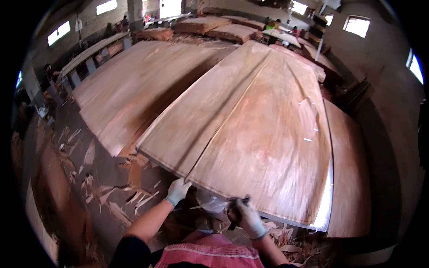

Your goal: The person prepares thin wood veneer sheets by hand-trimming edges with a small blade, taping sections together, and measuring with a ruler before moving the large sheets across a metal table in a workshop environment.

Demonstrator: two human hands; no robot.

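Head view: a broad wood veneer sheet (272, 147) occupies the centre of the frame, its near edge at lower centre. A lengthwise seam line runs from that edge towards upper centre; a few small white marks show on its right portion, where the surface is also wrinkled.

The left hand (178, 191), gloved, is at the near edge beside the seam's lower end, fingers curled together; whether it grips the edge cannot be determined. The right hand (251, 219), also gloved, lies to the right, closed around a dark handheld tool (233, 211) just at the near edge.

A second veneer sheet (147, 80) lies at upper left; a third veneer sheet (351, 178) lies at right. Wood scraps (119, 213) litter the floor (103, 176) at lower left. Stacked veneer (201, 24) stands at upper centre.
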